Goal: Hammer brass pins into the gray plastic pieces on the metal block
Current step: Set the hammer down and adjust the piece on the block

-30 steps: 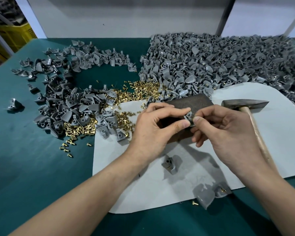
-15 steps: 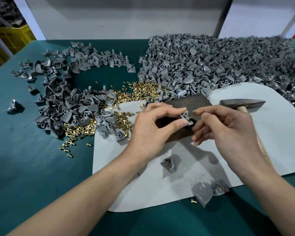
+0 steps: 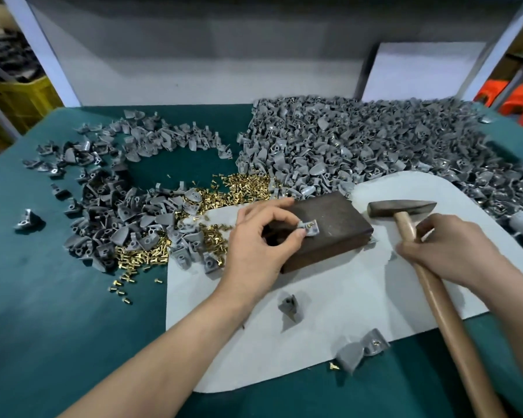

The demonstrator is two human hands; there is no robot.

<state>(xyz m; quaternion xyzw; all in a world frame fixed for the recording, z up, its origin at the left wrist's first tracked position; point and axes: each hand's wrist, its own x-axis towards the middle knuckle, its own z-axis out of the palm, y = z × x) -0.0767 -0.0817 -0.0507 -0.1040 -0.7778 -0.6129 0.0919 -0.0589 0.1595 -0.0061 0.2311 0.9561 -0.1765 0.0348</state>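
On the left of the frame a heap of gray pieces (image 3: 127, 224) lies on the green table (image 3: 58, 297), with brass pins (image 3: 224, 191) spilled among them. Near the middle, my left hand (image 3: 263, 245) pinches one gray piece (image 3: 308, 229) between thumb and finger and holds it down on top of the dark block (image 3: 338, 236). A bit of gold shows on the piece, so I think a pin sits in its hole, but it is too small to be sure. The block rests on a white sheet (image 3: 344, 312). Just right of the block is the hammer (image 3: 402, 208). My right hand (image 3: 447, 251) has its fingers curled around the wooden handle, close under the head. The head is low, beside the block and not over the piece. I cannot tell if it touches the sheet. In the upper right a much bigger heap (image 3: 375, 146) of gray parts covers the table.

I think this is the step just before the hit. Next I must lift the hammer, bring it over the pin and tap straight down. My left fingers must stay off to the side so they are not hit and the piece does not slip.
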